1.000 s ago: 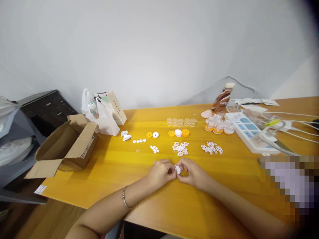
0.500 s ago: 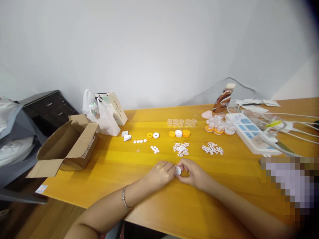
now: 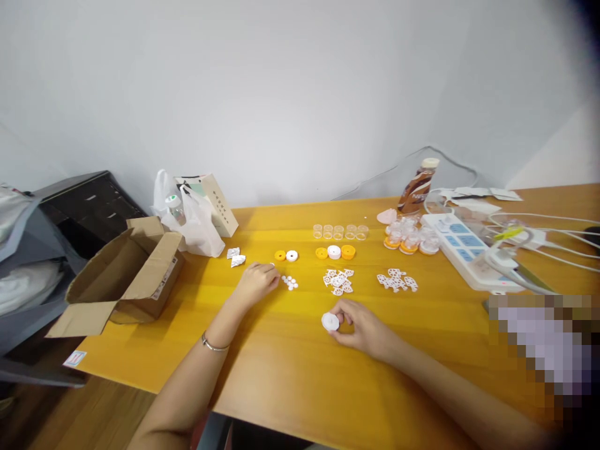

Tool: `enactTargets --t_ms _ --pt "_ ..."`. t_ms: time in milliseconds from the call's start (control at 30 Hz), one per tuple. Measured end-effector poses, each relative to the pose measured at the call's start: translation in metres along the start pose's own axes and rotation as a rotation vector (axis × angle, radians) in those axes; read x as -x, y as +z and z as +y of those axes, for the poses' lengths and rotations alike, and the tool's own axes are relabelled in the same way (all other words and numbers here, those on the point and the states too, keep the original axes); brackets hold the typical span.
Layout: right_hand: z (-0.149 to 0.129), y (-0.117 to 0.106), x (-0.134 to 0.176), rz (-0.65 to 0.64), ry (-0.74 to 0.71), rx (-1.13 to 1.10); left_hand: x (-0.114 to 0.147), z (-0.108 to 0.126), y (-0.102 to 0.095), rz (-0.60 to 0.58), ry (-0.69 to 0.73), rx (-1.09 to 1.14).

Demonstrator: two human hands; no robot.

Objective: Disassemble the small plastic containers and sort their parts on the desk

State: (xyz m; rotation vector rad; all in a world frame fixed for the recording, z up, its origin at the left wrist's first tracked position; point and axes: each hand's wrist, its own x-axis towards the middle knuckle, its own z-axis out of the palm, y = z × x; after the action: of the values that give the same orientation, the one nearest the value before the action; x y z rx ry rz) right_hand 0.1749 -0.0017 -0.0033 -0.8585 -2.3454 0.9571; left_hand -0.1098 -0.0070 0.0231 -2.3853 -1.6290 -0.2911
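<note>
My right hand [image 3: 359, 328] pinches a white round plastic piece [image 3: 330, 321] by its edge, just above the table. My left hand [image 3: 257, 284] is further out to the left, its fingers curled down to the table; what its fingertips grip, if anything, is hidden. It covers most of a row of small white discs, and one disc [image 3: 272, 265] shows past its knuckles. Beside its fingertips lies a loose cluster of white pellets [image 3: 289, 283]. Behind these are a yellow ring [image 3: 280, 255] and a white ring [image 3: 292, 255].
White openwork pieces lie in a middle pile [image 3: 338, 282] and a right pile [image 3: 397, 280]. Beyond stand yellow and white caps [image 3: 334, 252] and clear cups [image 3: 338, 232]. Capped clear containers [image 3: 410, 236], a bottle [image 3: 419, 187] and a power strip [image 3: 469, 250] are right; a cardboard box [image 3: 122, 275] is left.
My left hand has left the white round piece and moved left and outward to the small discs. My right hand still holds the piece, now with its face more visible.
</note>
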Motion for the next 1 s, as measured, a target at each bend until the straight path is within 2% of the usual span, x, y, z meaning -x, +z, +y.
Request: enactTargets --t_ms 200,467,633,767,867,1000 --pt "0.0 -0.001 0.0 -0.004 -0.012 0.002 -0.002 0.007 0.005 -0.061 0.024 -0.042" --pt "0.001 -0.001 0.0 -0.002 -0.002 0.006 -0.002 0.01 0.002 -0.103 0.017 -0.047" --pt "0.004 0.0 -0.001 -0.017 -0.007 -0.006 -0.002 0.016 -0.005 -0.081 0.007 -0.033" --pt "0.004 0.0 -0.001 -0.02 -0.015 -0.012 0.0 0.044 -0.008 -0.007 0.107 0.212" --pt "0.005 0.0 -0.001 -0.023 -0.029 -0.016 0.003 0.072 -0.004 -0.027 0.242 0.439" --pt "0.009 0.002 -0.001 -0.021 -0.057 -0.016 0.003 0.093 0.005 -0.055 0.302 0.53"
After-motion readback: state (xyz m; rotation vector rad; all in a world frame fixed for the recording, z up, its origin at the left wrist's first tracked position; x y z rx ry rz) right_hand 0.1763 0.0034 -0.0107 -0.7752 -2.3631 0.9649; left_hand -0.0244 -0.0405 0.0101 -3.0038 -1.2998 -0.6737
